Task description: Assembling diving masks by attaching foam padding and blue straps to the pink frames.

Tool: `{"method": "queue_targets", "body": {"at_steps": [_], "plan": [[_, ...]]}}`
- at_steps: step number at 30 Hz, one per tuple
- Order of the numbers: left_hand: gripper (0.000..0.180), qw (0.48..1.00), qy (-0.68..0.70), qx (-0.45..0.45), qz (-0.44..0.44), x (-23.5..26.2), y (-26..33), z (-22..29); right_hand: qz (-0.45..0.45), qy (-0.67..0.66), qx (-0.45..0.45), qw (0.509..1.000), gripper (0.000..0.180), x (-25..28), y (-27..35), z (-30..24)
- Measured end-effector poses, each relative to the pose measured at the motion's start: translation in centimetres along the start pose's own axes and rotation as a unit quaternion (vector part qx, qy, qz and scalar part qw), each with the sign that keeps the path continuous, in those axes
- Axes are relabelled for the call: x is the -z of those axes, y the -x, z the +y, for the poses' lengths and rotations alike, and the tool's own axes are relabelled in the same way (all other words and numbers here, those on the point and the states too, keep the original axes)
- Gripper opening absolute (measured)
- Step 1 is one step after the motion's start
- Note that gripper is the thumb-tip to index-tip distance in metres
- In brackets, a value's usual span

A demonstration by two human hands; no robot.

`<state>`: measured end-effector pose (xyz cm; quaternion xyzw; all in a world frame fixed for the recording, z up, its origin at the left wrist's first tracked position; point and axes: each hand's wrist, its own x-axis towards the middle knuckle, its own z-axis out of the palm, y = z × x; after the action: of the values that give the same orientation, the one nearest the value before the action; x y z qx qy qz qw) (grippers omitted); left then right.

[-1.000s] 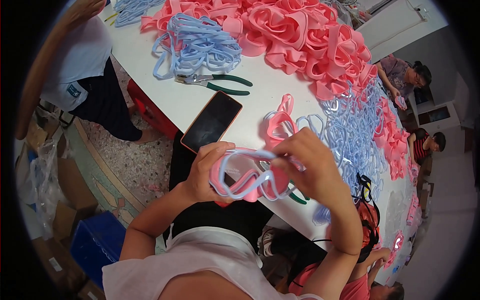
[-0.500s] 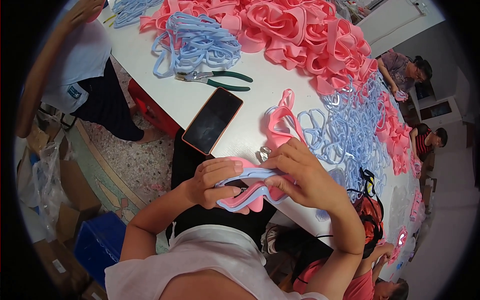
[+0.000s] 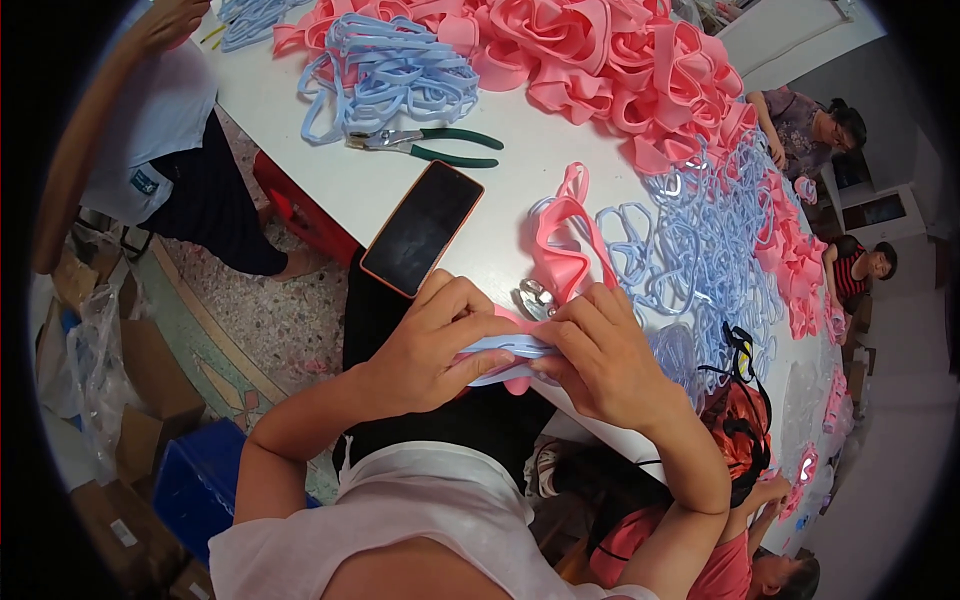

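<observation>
A long white table runs from the near middle toward the far right, and most of its far end is buried under a big heap of pink rubbery frames, too many and too tangled to count. Down the right side lies a sprawl of pale blue strap loops, again beyond counting, and a smaller bundle of blue loops sits at the far left of the table. Nearer in lie one dark phone with an orange rim, face up, and beyond it one pair of green-handled pliers. One loose pink frame stands just beyond the hands. At the near table edge, above the lap, the left hand and the right hand are both closed tight on one blue-and-pink goggle piece, thumbs and fingertips pinching it from either side so that only a thin blue strip and a little pink show between them. It looks light, soft and bendy, likely to flex and spring back rather than break, so it is best taken by the thicker rim close to where the blue part meets the pink.
</observation>
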<state>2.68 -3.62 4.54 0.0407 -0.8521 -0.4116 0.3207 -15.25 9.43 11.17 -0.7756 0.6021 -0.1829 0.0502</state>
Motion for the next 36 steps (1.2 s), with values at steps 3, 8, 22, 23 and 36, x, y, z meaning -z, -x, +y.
{"method": "queue_targets", "body": {"at_steps": [3, 8, 22, 23, 36], "plan": [[0.027, 1.000, 0.022, -0.020, -0.004, -0.3, -0.5, -0.1, -0.005, -0.012, -0.011, 1.000, 0.032, -0.2, 0.3, 0.3], [0.029, 0.999, 0.008, -0.040, 0.007, 0.4, -0.1, -0.7, 0.019, -0.028, 0.018, 0.999, 0.030, -0.7, -0.5, 0.3], [0.022, 0.988, 0.088, -0.130, -0.004, 0.9, 1.9, -1.6, 0.015, -0.036, 0.033, 0.999, 0.026, -1.7, 0.3, -2.4], [0.020, 0.989, 0.085, -0.125, -0.002, 0.9, 2.1, -1.6, 0.014, -0.041, 0.026, 0.999, 0.026, -1.8, 0.3, -2.3], [0.018, 0.992, -0.004, -0.082, 0.095, 5.7, 2.8, -3.1, -0.194, 0.180, -0.361, 0.895, 0.050, -4.7, 8.2, 0.7]]}}
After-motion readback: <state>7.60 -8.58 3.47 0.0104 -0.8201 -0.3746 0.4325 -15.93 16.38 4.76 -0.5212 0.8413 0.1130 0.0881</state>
